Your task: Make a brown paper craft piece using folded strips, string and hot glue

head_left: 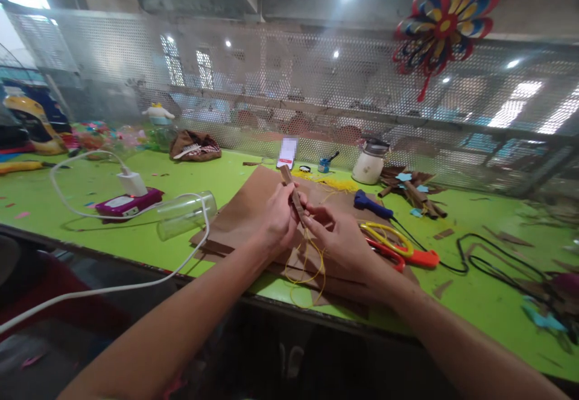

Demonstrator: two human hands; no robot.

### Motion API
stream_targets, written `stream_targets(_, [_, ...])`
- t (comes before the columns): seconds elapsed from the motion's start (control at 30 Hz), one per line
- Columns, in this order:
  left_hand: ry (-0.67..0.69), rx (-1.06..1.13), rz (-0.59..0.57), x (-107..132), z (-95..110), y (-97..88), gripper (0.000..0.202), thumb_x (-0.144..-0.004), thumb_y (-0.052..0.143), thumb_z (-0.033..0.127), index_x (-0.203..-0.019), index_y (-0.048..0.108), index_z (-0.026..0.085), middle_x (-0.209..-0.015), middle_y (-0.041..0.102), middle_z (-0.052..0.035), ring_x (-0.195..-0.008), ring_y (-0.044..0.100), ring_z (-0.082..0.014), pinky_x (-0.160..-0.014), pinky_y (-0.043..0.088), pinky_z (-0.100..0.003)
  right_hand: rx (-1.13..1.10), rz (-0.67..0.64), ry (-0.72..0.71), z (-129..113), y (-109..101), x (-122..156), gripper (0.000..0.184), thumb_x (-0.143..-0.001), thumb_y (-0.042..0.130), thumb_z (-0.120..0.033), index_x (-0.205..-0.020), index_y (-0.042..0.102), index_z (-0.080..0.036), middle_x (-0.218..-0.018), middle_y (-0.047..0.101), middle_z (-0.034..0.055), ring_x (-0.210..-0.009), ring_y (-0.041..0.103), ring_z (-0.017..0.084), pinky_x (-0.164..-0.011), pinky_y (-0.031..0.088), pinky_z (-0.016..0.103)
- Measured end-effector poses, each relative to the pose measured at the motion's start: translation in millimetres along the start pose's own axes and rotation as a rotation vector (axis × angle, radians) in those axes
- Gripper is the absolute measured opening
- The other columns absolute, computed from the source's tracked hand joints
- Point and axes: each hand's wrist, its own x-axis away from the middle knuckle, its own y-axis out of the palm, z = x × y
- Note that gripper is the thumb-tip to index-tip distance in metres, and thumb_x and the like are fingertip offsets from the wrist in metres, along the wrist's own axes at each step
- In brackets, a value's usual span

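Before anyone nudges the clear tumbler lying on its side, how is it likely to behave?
The tumbler would probably roll, since it rests on its rounded side. The white cable crossing it might snag or check that. Its smooth-looking wall may prove slippery.

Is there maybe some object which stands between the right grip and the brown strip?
Nothing visible stands between them: the right grip meets the strip near its lower end, and the left grip holds it higher up. The yellow string only hangs below.
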Motion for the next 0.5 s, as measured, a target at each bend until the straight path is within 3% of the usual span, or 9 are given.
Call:
stream_targets(0.23, [-0.015, 0.006, -0.083, 6, 2, 4.0, 0.004, -0.087, 0.039, 0.021, -0.088, 0.042, 0.019, -0.062, 0.056, 0.0013, -0.057, 0.060, -0.0141, -0.055, 0.049, -0.027, -0.036, -0.081, 0.019, -5, 5, 4, 0.026, -0.083, 0.048, -0.031, -0.076, 0.065, -0.013, -0.066, 0.060, 0.0022, -0.062, 0.052, 0.014, -0.058, 0.040, 0.025])
stream_targets(0.4, [-0.088, 0.062, 0.033, 2, 2, 1.7, 0.006, -0.086, 0.038, 0.016, -0.083, 0.043, 0.018, -0.057, 0.053, 0.0018, -0.055, 0.060, -0.0136, -0.053, 0.048, -0.024, -0.048, -0.018, -0.035, -3, 12, 5, 0.021, -0.082, 0.047, -0.025, -0.071, 0.061, -0.013, -0.067, 0.059, 0.0020, -0.061, 0.050, 0.013, -0.058, 0.038, 0.024])
stream_targets(0.5, [-0.135, 0.099, 0.042, 2, 3, 1.0, 0.008, -0.085, 0.038, 0.014, -0.080, 0.044, 0.017, -0.054, 0.052, 0.0022, -0.050, 0.057, -0.0129, -0.048, 0.046, -0.023, -0.012, 0.028, -0.079, 0, 17, 8, 0.019, -0.082, 0.046, -0.022, -0.073, 0.060, -0.014, -0.068, 0.060, 0.0025, -0.062, 0.050, 0.013, -0.060, 0.039, 0.024])
